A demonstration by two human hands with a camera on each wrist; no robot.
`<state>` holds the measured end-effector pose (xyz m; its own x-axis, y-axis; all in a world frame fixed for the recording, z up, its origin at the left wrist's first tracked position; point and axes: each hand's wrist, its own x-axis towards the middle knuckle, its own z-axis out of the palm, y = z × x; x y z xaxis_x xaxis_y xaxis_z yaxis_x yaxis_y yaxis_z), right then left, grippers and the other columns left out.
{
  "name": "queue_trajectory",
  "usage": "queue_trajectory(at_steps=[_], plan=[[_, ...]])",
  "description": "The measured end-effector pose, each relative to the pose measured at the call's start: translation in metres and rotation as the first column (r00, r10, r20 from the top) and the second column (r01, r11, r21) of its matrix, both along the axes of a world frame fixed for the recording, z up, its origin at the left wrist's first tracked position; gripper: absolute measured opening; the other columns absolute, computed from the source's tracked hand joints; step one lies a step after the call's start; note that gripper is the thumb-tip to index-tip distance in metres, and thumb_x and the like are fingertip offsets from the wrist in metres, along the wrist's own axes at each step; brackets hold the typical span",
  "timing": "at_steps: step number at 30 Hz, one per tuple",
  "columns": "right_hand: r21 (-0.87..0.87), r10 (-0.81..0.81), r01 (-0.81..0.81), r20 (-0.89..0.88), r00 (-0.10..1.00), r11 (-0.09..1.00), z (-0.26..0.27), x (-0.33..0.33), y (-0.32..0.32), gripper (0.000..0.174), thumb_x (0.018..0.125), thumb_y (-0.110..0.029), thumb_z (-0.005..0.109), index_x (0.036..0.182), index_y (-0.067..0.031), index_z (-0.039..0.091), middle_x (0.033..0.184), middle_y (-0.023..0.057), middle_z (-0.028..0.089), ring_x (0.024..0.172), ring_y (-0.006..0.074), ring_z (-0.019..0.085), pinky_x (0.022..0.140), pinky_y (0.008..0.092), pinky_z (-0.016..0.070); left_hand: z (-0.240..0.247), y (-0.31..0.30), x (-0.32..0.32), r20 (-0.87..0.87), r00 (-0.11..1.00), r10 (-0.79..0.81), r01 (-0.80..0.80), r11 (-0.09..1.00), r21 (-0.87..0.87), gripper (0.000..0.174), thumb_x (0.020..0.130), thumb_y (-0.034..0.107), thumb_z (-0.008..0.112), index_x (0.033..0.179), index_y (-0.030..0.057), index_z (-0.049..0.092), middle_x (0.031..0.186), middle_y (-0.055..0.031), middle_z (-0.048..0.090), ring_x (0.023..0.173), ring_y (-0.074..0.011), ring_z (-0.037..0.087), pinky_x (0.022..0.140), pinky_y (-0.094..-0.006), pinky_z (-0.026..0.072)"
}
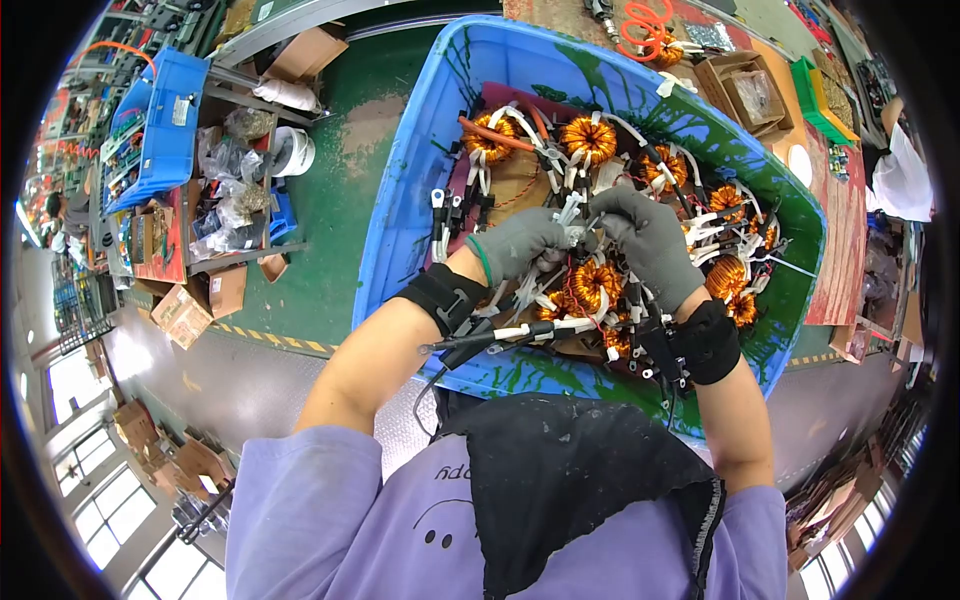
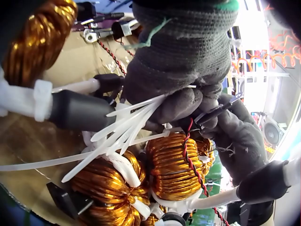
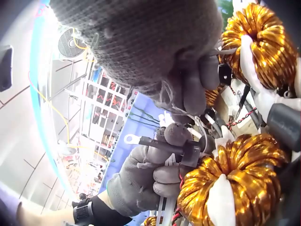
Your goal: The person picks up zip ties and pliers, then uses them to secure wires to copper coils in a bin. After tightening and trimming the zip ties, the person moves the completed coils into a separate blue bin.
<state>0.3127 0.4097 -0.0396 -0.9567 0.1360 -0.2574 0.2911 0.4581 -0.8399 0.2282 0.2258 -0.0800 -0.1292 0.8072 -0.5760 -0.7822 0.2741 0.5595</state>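
Note:
My gloved left hand grips a fanned bundle of white cable ties, their tails spreading below the fingers in the left wrist view. Beside it, my gloved right hand has its fingers curled, pinching a thin cable tie that loops near a black-sleeved lead. A ring terminal ends that lead, close to the left fingertips. Copper-wound toroid coils with white straps lie just under both hands. A twisted red and black wire runs across one coil.
A large blue bin surrounds the hands and holds several more coils and leads on cardboard. To the right, a workbench carries a cardboard box and a green bin. Shelving with a blue crate stands left.

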Motion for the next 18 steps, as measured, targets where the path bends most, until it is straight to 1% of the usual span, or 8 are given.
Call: queue_trajectory(at_steps=[4, 7, 9, 10, 12, 13, 15, 18], plan=[[0.032, 0.120, -0.116, -0.139, 0.983, 0.993, -0.010, 0.001, 0.002, 0.019, 0.084, -0.008, 0.064, 0.103, -0.0094, 0.067, 0.088, 0.0095, 0.069, 0.080, 0.0226, 0.066, 0.070, 0.0295, 0.0502, -0.009, 0.001, 0.002, 0.016, 0.999, 0.042, -0.042, 0.999, 0.022, 0.024, 0.083, 0.030, 0.070, 0.084, 0.0082, 0.059, 0.059, 0.0072, 0.040, 0.050, -0.0036, 0.034, 0.045, -0.0204, 0.0230], [-0.037, 0.103, -0.105, -0.054, 0.993, 0.994, -0.003, -0.001, 0.002, 0.015, 0.083, -0.009, 0.066, 0.098, -0.0072, 0.067, 0.091, 0.0063, 0.069, 0.079, 0.0206, 0.066, 0.068, 0.0290, 0.0496, -0.015, 0.000, 0.002, 0.042, 0.999, 0.025, -0.028, 0.997, 0.070, 0.022, 0.084, 0.027, 0.070, 0.084, 0.0081, 0.059, 0.060, 0.0064, 0.042, 0.050, -0.0039, 0.034, 0.045, -0.0203, 0.0243], [-0.035, 0.099, -0.093, 0.224, 0.969, 0.995, 0.011, -0.006, -0.002, 0.011, 0.081, -0.010, 0.067, 0.091, -0.0068, 0.065, 0.089, 0.0042, 0.066, 0.081, 0.0223, 0.064, 0.068, 0.0332, 0.0490, -0.013, 0.001, 0.003, 0.072, 0.996, 0.062, -0.067, 0.995, 0.068, 0.019, 0.083, 0.024, 0.069, 0.085, 0.0076, 0.059, 0.060, 0.0061, 0.043, 0.050, -0.0040, 0.035, 0.045, -0.0203, 0.0246], [-0.036, 0.097, -0.092, 0.224, 0.970, 0.995, 0.013, -0.007, -0.003, 0.011, 0.081, -0.010, 0.067, 0.091, -0.0068, 0.065, 0.089, 0.0042, 0.066, 0.081, 0.0223, 0.064, 0.068, 0.0332, 0.0490, -0.012, 0.001, 0.003, 0.101, 0.990, 0.098, -0.105, 0.992, 0.065, 0.017, 0.083, 0.021, 0.068, 0.086, 0.0070, 0.059, 0.061, 0.0057, 0.043, 0.050, -0.0041, 0.036, 0.045, -0.0204, 0.0249], [0.434, 0.322, -0.240, -0.127, 0.938, 0.869, 0.015, -0.007, -0.005, 0.010, 0.076, -0.010, 0.068, 0.085, -0.0094, 0.064, 0.083, 0.0041, 0.061, 0.081, 0.0245, 0.061, 0.069, 0.0377, 0.0474, -0.017, 0.002, -0.003, 0.080, 0.995, 0.055, -0.061, 0.994, 0.085, 0.018, 0.084, 0.022, 0.067, 0.092, 0.0060, 0.062, 0.064, 0.0053, 0.045, 0.051, -0.0037, 0.035, 0.046, -0.0200, 0.0255], [0.435, 0.319, -0.236, -0.127, 0.939, 0.869, 0.017, -0.009, -0.003, 0.010, 0.076, -0.010, 0.068, 0.085, -0.0094, 0.064, 0.083, 0.0041, 0.061, 0.081, 0.0245, 0.061, 0.069, 0.0377, 0.0474, -0.018, 0.003, -0.005, 0.059, 0.998, 0.013, -0.019, 0.994, 0.106, 0.021, 0.086, 0.023, 0.067, 0.098, 0.0049, 0.064, 0.068, 0.0048, 0.047, 0.053, -0.0034, 0.035, 0.046, -0.0196, 0.0262], [0.596, 0.556, -0.327, -0.249, 0.793, 0.733, 0.026, -0.016, 0.001, 0.012, 0.072, -0.010, 0.067, 0.083, -0.0125, 0.063, 0.082, 0.0047, 0.057, 0.082, 0.0258, 0.058, 0.069, 0.0400, 0.0460, -0.009, 0.006, -0.005, -0.021, 0.999, -0.027, 0.028, 0.999, 0.044, 0.018, 0.085, 0.021, 0.063, 0.096, 0.0054, 0.064, 0.070, 0.0040, 0.049, 0.054, -0.0035, 0.036, 0.047, -0.0201, 0.0270], [0.635, 0.556, -0.197, -0.435, 0.709, 0.747, 0.063, -0.036, 0.000, 0.013, 0.071, -0.008, 0.066, 0.083, -0.0118, 0.062, 0.080, 0.0043, 0.057, 0.078, 0.0269, 0.058, 0.066, 0.0405, 0.0458, 0.012, 0.014, -0.008, -0.221, 0.965, -0.140, 0.127, 0.989, -0.071, 0.017, 0.083, 0.017, 0.056, 0.093, 0.0051, 0.064, 0.075, 0.0019, 0.055, 0.057, -0.0050, 0.041, 0.050, -0.0218, 0.0309]])
